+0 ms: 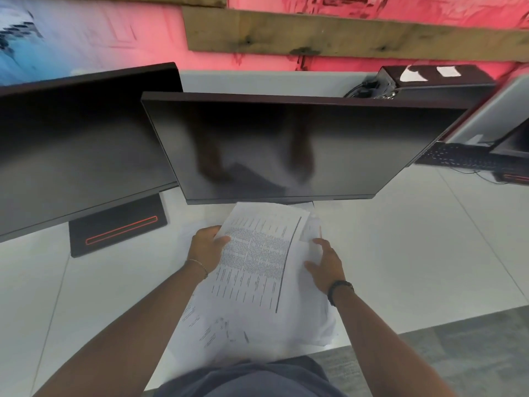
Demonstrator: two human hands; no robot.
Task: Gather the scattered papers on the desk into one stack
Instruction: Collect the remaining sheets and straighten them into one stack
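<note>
Both hands, left (206,247) and right (326,266), are clamping fingers on the papers' (257,270) side edges; bare surface (400,253) is lying at 3 o'clock.

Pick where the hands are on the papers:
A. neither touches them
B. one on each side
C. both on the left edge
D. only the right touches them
B: the left hand grips the left edge of the papers and the right hand holds the right side.
</note>
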